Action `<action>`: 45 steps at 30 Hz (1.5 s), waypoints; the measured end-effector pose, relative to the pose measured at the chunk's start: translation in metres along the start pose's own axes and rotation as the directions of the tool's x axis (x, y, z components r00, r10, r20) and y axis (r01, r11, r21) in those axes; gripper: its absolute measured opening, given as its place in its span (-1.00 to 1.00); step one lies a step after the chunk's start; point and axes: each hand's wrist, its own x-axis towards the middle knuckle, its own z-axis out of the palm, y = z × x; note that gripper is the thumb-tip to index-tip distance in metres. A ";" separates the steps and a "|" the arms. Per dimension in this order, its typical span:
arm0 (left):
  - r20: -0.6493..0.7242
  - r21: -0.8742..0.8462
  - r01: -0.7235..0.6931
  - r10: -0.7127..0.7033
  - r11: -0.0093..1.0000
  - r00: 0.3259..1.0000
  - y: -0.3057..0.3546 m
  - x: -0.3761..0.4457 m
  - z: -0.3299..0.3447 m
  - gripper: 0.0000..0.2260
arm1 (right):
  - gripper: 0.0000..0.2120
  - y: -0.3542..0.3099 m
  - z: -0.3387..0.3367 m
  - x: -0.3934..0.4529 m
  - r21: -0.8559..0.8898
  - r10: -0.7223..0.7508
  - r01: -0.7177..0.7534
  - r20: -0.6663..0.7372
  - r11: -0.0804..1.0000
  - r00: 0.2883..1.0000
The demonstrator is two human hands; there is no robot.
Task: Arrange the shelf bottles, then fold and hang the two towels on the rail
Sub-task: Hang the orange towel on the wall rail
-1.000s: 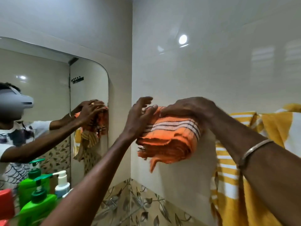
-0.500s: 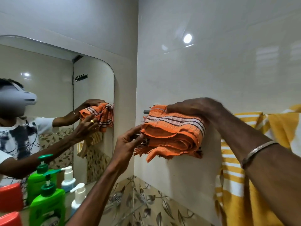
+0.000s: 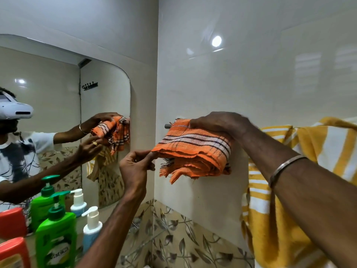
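Observation:
A folded orange towel (image 3: 195, 149) with dark and white stripes hangs over the wall rail (image 3: 167, 126), whose left end shows beside it. My right hand (image 3: 222, 123) lies on top of the towel and presses it onto the rail. My left hand (image 3: 136, 167) pinches the towel's lower left corner between thumb and fingers. A yellow and white striped towel (image 3: 309, 151) hangs on the same rail to the right, partly behind my right arm. On the shelf at lower left stand a green pump bottle (image 3: 56, 238), a white and blue pump bottle (image 3: 91, 229) and a red bottle (image 3: 13, 252).
A mirror (image 3: 63, 122) on the left wall reflects my arms, the towel and the bottles. The corner of two glossy tiled walls runs down the middle, with a leaf-patterned tile band (image 3: 183, 238) below.
My left hand dropped from the towel's top to its lower left corner and pinched it. The towel's upper layer now lies flatter over the rail. My right hand stayed on top.

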 end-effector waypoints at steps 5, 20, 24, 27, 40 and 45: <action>0.038 0.087 0.101 -0.105 0.991 0.994 -0.009 -0.021 -0.001 -0.82 | -0.27 0.003 -0.002 -0.010 -0.327 -0.210 0.156 -0.138 0.932 0.968; -0.057 0.134 -0.018 0.026 0.991 0.998 0.059 -0.080 0.042 -0.83 | -0.61 0.125 -0.113 -0.127 -0.544 -0.219 0.090 -0.176 0.834 0.960; -0.045 0.070 -0.013 0.016 0.997 0.999 0.083 -0.112 0.069 -0.81 | -0.75 0.141 -0.096 -0.140 -0.472 -0.429 0.203 -0.441 0.858 0.788; -0.046 0.070 -0.032 0.035 0.997 0.998 0.094 -0.136 0.089 -0.82 | -0.74 0.157 -0.092 -0.148 -0.470 -0.531 0.289 -0.542 0.834 0.651; 0.385 0.093 0.153 -0.177 0.984 0.906 0.173 -0.268 0.178 -0.53 | -0.80 0.229 -0.101 -0.224 -0.266 -0.679 0.686 -0.585 0.677 0.444; 0.341 0.021 0.308 -0.297 0.951 0.892 0.192 -0.312 0.194 -0.75 | -0.72 0.260 -0.107 -0.268 -0.025 -0.647 0.740 -0.507 0.672 0.570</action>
